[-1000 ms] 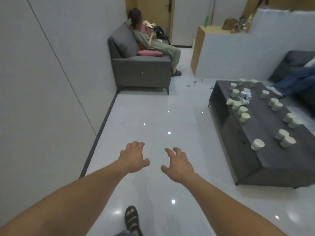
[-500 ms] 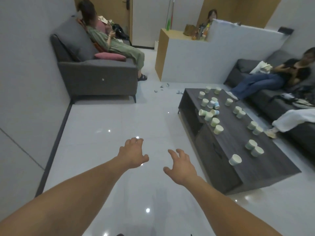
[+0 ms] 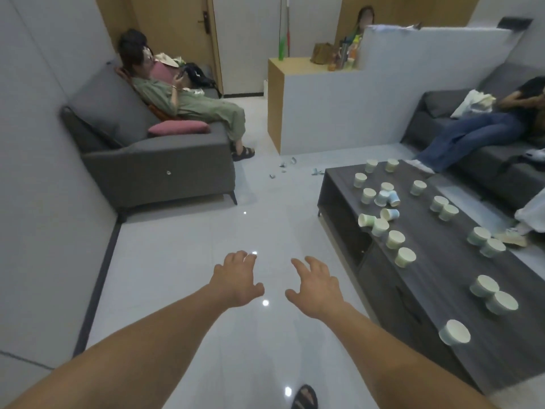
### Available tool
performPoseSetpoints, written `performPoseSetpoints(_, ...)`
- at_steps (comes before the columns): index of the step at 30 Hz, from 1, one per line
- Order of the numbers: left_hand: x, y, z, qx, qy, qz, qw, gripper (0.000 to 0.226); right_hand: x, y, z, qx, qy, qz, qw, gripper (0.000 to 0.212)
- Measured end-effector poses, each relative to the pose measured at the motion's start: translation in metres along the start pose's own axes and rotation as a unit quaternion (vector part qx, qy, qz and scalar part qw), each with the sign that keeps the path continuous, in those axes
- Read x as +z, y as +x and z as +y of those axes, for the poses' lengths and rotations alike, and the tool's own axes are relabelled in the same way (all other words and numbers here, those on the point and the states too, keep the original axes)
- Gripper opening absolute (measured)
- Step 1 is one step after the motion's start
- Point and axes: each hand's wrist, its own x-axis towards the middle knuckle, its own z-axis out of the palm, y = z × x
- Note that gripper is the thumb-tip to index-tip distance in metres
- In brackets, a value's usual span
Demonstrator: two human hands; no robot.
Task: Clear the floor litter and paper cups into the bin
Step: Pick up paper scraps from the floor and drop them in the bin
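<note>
Fingers [image 3: 233, 258] spread, empty: left hand [image 3: 236, 280], right hand [image 3: 317, 286] | paper cups [image 3: 395, 239] apparently upright, few toppled

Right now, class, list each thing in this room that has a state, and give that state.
Left hand: open, fingers spread, holding nothing.
Right hand: open, fingers spread, holding nothing.
Paper cups: on the coffee table, most standing, a few tipped over.
Litter: scattered on the floor, not picked up.
Door: shut.
Bin: not in view.

floor litter [image 3: 283, 169]: too small to identify | sandal [image 3: 304, 397]: cut by bottom edge | right sofa [image 3: 436, 100]: cut off
</note>
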Motion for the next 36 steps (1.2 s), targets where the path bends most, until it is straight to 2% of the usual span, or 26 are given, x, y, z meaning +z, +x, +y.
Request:
performPoseSetpoints(6, -0.03, 0.092, 0.028, -0.005, 0.017, 0.015, 1.0, 0.074, -0.043, 0.088, 0.038, -0.019, 0.018, 0.004, 1.0, 0.076)
performPoseSetpoints(13, -0.04, 0.185, 0.052, 0.008, 0.012, -0.015, 1.0, 0.077, -0.067, 0.169, 0.076, -0.003, 0.018, -0.03, 0.999, 0.075)
performPoseSetpoints(28, -0.11, 0.47, 0.015, 0.019, -0.023, -0.041, 0.999, 0.073, -0.123, 0.434, 0.096, 0.037, 0.003, -0.034, 0.999, 0.073)
performPoseSetpoints(36, -0.142, 0.604, 0.009, 0.007, -0.028, -0.06, 0.998, 0.074, -0.147, 0.572, 0.108, 0.034, 0.018, -0.063, 0.997, 0.073)
